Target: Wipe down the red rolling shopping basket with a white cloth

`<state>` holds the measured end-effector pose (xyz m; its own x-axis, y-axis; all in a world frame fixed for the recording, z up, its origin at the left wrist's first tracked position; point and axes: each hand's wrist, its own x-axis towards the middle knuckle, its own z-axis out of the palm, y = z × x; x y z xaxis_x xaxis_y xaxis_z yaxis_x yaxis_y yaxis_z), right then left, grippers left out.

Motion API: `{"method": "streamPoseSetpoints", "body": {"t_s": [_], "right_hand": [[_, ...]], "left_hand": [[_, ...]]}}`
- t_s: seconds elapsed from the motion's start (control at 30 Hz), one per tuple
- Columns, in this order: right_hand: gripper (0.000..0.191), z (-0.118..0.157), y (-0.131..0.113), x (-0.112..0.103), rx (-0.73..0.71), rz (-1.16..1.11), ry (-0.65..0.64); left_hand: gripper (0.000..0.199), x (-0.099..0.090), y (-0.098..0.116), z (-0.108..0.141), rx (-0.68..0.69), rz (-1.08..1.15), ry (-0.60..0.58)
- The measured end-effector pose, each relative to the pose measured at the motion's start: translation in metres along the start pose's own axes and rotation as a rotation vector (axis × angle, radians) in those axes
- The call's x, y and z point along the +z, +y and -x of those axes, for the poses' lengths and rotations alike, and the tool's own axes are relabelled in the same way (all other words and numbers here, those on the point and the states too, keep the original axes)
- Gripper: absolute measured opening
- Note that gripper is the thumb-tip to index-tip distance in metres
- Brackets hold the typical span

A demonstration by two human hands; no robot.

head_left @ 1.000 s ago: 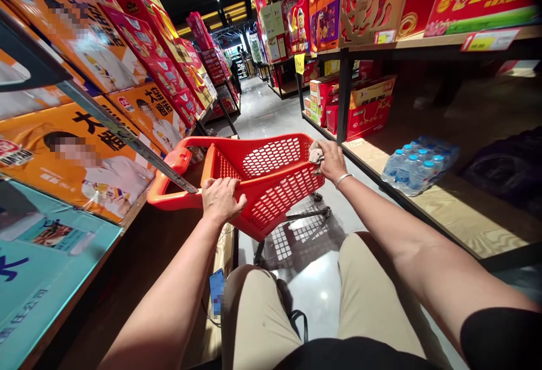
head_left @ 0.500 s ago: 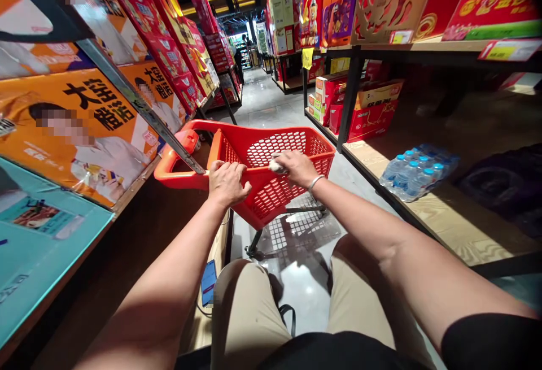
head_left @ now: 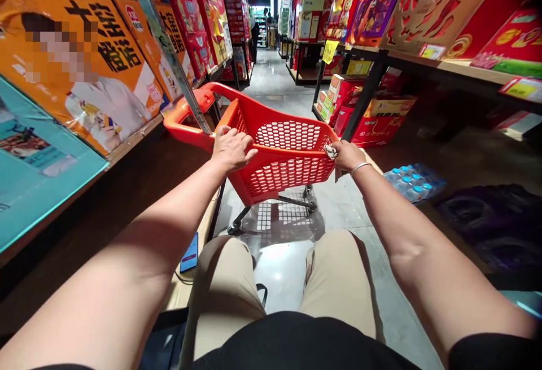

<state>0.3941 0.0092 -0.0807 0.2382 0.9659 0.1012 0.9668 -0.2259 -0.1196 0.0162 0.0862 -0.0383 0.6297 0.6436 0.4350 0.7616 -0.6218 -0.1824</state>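
Note:
A red plastic shopping cart (head_left: 288,169) stands sideways in front of my knees, its handle end at the left. My left hand (head_left: 232,148) grips the near top rim close to the handle end, fingers curled over it. At the far right corner of the basket, my right hand (head_left: 348,156) is closed on a crumpled grey-white cloth (head_left: 331,152), which touches the rim and hangs partly below the fingers. A bracelet circles my right wrist. Through the basket's holes no goods can be made out.
Orange boxes (head_left: 80,59) and a teal box (head_left: 38,161) line the left shelf, with a metal post (head_left: 169,48) before them. A phone (head_left: 189,252) lies low at the left. Bottled water (head_left: 412,182) and red boxes sit on the right shelf. A person stands far down the aisle.
My right hand has slid right along the rim with the cloth to the basket's far corner. My left hand stays on the rim. The view has turned, and the cart sits slightly differently.

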Motion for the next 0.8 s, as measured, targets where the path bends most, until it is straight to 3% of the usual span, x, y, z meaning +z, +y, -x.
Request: {"method": "streamPoseSetpoints", "body": {"t_s": [0.13,0.27,0.4,0.5,0.7,0.8], "right_hand": [[0.041,0.026,0.001,0.009,0.025,0.022,0.093],[0.038,0.053,0.002,0.018,0.041,0.015,0.2],[0.04,0.071,0.003,0.017,-0.011,-0.038,0.179],[0.045,0.081,-0.001,0.014,-0.079,-0.063,0.143],[0.05,0.099,-0.041,0.019,-0.146,-0.025,0.149],[0.057,0.096,-0.06,0.025,-0.277,-0.114,0.16]], "left_hand": [[0.033,0.008,-0.004,-0.01,-0.057,0.168,-0.015],[0.037,0.026,0.005,-0.021,-0.097,0.223,-0.014],[0.047,0.041,0.027,-0.031,-0.068,0.247,-0.06],[0.054,0.042,0.046,-0.036,-0.071,0.251,-0.145],[0.052,0.034,0.08,-0.037,0.044,0.29,-0.293],[0.049,0.04,0.095,-0.034,0.12,0.378,-0.343]]}}
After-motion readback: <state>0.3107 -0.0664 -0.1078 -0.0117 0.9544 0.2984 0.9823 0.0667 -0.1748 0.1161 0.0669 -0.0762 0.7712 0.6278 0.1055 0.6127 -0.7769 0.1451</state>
